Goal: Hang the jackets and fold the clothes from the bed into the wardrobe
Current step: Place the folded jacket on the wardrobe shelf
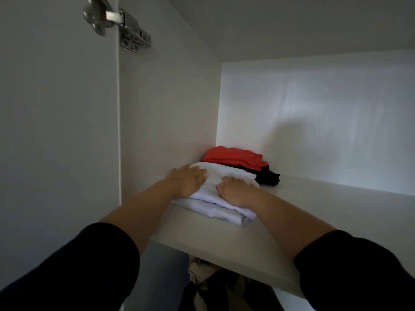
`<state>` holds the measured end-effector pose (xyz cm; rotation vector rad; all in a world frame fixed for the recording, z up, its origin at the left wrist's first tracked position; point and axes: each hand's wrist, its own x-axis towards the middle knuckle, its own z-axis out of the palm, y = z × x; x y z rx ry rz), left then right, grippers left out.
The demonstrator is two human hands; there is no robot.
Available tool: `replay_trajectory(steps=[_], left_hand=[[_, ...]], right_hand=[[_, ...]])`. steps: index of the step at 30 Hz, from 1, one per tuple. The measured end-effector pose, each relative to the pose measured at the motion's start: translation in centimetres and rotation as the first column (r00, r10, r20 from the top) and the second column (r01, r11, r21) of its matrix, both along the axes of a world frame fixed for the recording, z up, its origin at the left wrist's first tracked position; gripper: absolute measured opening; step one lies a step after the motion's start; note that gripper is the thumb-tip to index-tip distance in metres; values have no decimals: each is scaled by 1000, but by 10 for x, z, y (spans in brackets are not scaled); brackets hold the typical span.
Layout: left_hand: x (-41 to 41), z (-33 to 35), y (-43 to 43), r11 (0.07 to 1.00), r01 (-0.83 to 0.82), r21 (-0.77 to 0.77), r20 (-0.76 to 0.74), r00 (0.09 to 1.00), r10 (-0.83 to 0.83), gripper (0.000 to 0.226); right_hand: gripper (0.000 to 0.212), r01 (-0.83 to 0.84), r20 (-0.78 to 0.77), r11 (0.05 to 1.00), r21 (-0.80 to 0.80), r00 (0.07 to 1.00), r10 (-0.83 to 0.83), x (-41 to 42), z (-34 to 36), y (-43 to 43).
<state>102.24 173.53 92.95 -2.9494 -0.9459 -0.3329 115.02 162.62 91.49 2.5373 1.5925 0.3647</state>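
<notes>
Nearest the camera, two forearms in dark sleeves reach up and into the wardrobe (170,90). Below the front edge of the shelf (224,239), dark and pale clothes (208,277) show in the lower compartment, too dim to tell apart.

On the shelf, the folded white garment (215,205) lies near the left side wall, its nearest layers close to the shelf's front lip. The left hand (187,180) lies flat on its top with fingers spread and straight, pressing down. The right hand (233,189) rests on the same top with its fingers bent into the cloth; whether it pinches a fold or only presses cannot be told.

The chief risk, as a judgement, is the loose lower layers: they fan out toward the lip, and a pull back of the hands that drags cloth could slide the pile over the edge or undo the fold. A hard push inward could ram it into the pile behind.

That pile, a red garment (235,157) on a black garment (268,177), sits touching or just behind the white one, against the back corner. To the right the shelf runs wide and bare to the back wall, with good height overhead. A metal hinge (125,25) sits high on the left, well apart from the hands.
</notes>
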Motion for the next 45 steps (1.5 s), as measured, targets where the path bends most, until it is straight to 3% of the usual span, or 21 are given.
replay_trajectory(steps=[4,7,11,15,19,22,28,34,40,45], left_hand=[[8,-12,13,1000,-12,-14,-20,1000,11,49],[16,-16,8,998,-58,-7,-22,998,58,50],[14,-19,1,995,-88,-38,-11,996,88,51],[-6,-28,-15,989,-147,-9,-14,989,147,53],[-41,-33,-36,986,-161,43,68,985,158,53],[-64,-31,-66,990,-45,133,131,991,28,52],[-98,-35,-160,937,171,306,370,885,-282,58],[-120,-57,-267,826,334,455,354,783,-512,62],[-139,-47,-399,751,538,382,365,659,-658,61],[-171,-38,-532,588,705,396,350,476,-807,62]], right_hand=[[48,-70,-13,997,-23,997,70,18,-3,6],[48,5,-80,1000,-9,997,-5,19,-1,7],[47,-17,-100,999,-31,995,13,12,4,-4],[35,67,-229,993,99,972,-43,-15,13,-33],[41,29,-317,988,152,948,21,-42,4,-73],[45,34,-220,968,250,975,22,-65,0,-112],[58,276,-51,809,518,955,-293,-121,-15,-196],[54,443,-5,712,546,851,-525,-183,-28,-309],[57,572,62,611,548,701,-711,-245,-20,-455],[61,670,54,462,581,535,-843,-313,-17,-587]])
